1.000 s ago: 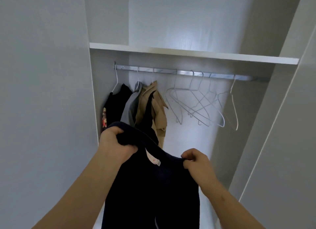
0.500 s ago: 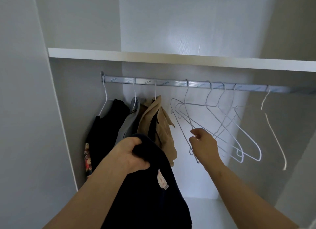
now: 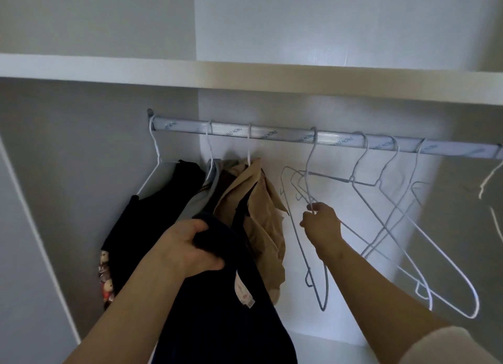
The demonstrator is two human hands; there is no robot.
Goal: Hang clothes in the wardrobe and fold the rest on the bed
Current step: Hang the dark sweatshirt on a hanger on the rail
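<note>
My left hand [image 3: 187,248] grips the collar end of a dark navy garment [image 3: 217,309] with a white label, held up in front of the wardrobe. My right hand [image 3: 322,223] pinches the neck of a white wire hanger [image 3: 309,173] that still hooks over the silver rail [image 3: 285,136]. Several more empty wire hangers [image 3: 402,227] hang to the right on the same rail. The garment's lower part runs out of view at the bottom.
Three garments hang at the rail's left end: a black top [image 3: 152,219], a grey one [image 3: 201,197] and a tan shirt [image 3: 258,216]. A white shelf [image 3: 245,75] runs above the rail. The wardrobe's side wall [image 3: 68,186] stands close on the left.
My right hand let go of the navy garment, rose to the empty hangers and took hold of one. The left hand keeps the garment. The view moved closer to the rail.
</note>
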